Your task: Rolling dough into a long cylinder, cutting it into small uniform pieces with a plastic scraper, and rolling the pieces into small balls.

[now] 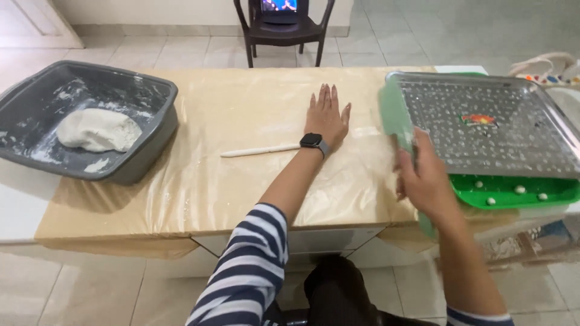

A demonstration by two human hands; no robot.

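Right hand [423,175] grip closed on near-left edge of metal tray [489,124], atop green tray [513,192], desk's [241,108] right end. Left hand [328,118] flat, open, beside thin dough stick [260,150].

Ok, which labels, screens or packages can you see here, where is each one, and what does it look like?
Sticker label: on the perforated steel tray at right, small rectangle, red, green and yellow.
Screen: on the dark plastic chair beyond the table, lit, blue with bright patches, partly cut off.
Smartwatch: on the left wrist, square face, dark.
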